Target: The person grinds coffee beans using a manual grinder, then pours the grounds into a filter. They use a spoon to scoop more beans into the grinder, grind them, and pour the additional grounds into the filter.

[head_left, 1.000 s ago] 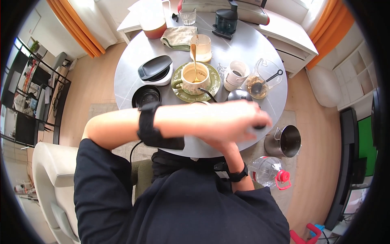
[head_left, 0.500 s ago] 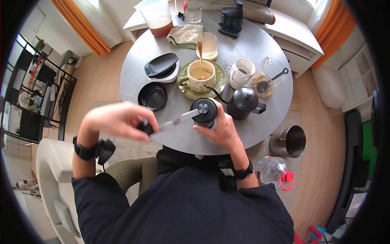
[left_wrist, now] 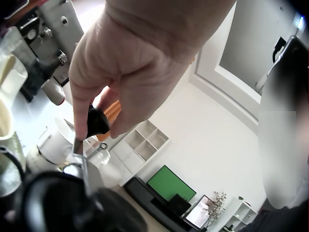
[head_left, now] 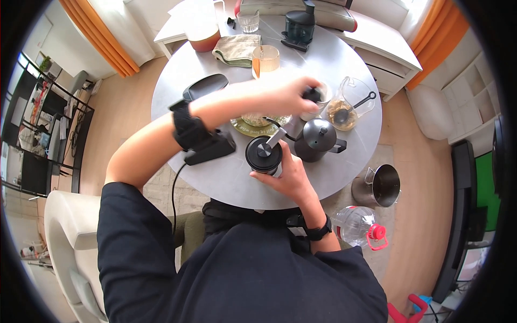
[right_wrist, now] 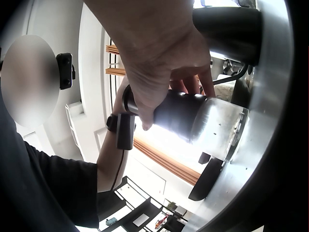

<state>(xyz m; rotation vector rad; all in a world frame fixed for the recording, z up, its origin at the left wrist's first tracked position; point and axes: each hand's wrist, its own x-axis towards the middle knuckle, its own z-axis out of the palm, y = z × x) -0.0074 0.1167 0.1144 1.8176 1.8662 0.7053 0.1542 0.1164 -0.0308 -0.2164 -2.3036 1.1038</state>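
Gripped black cylindrical grinder with clear base (head_left: 264,156) in right hand (head_left: 293,175), thumb and fingers curled round it, centre of head frame. Pinched black knob (left_wrist: 98,122) on flat silver metal crank (head_left: 277,137) with left hand (head_left: 295,95), upper right of centre. Had black gooseneck kettle (head_left: 318,139) just right of grinder. Couldn't confirm base contact with round grey table (head_left: 336,171); poor right wrist angle.
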